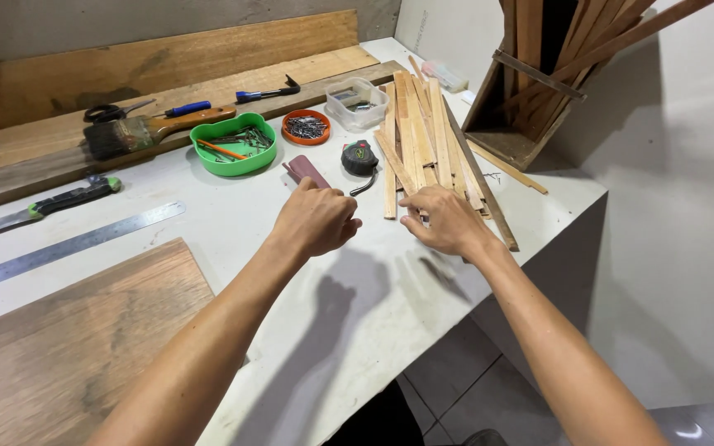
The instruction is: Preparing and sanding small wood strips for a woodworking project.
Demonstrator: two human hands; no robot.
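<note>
Head view: left hand (314, 220) hovers curled into a loose fist above the white surface (349, 306), near its middle, holding nothing that shows. Right hand (446, 220), fingers spread and bent, presses on the near ends of the wooden strips (423, 140). Their long axes run from the hands toward the surface's far right corner, fanned slightly.

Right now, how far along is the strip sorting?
Done: nothing looks set apart; the wooden strips lie in one loose pile on the white table. In hand: right hand rests on the pile's near ends, left hand closed beside it. Left: the whole pile.
</note>
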